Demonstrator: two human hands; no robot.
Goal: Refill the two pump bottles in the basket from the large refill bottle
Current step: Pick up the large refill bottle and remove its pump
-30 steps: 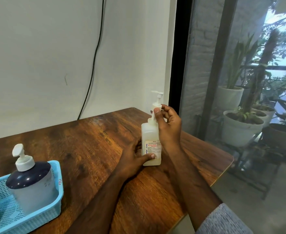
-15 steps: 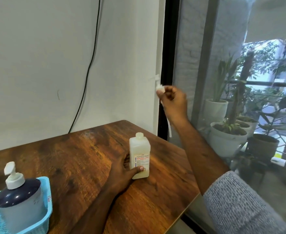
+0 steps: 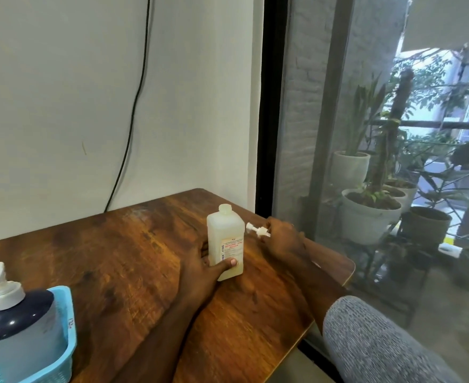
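Pump bottle [image 3: 226, 241] steadied in my left hand [image 3: 200, 268]; my right hand [image 3: 283, 240] should lay its pump head [image 3: 257, 230] down gently, tube clear of the table [image 3: 145, 244].

We see a wooden table [image 3: 133, 261] | on it our uncapped white bottle [image 3: 226, 241] stands upright mid-right | blue basket [image 3: 67, 338] sits at its left edge

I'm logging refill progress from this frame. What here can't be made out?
- Large refill bottle: none identifiable in the head view.
- Dark pump bottle and blue basket: cut off by the left and bottom edges.
- Pump head: its tube is hidden behind the right hand.
- White bottle: label print too small; left hand covers its base.
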